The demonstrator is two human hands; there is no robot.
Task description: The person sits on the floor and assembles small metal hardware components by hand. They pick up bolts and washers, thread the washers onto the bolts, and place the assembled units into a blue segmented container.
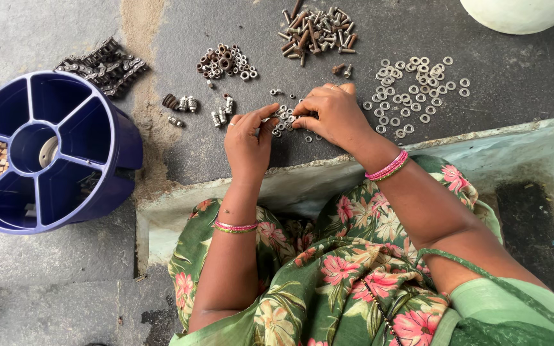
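A rough grey concrete floor (226,160) carries sorted heaps of hardware. From the head view, both hands work a small scatter of shiny silver metal nuts and washers (285,118), too many and too tiny to count. The left hand (248,141) and right hand (331,115) each pinch pieces with their fingertips. Nearby lie flat silver washers (418,90), rusty brown bolts (315,32), one round dark-blue plastic divided bin (40,150), one chain pile (104,64).

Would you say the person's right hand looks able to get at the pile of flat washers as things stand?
Probably yes. The right hand rests just beside the flat washers, and only bare dark ground lies between them, with nothing standing in the way.
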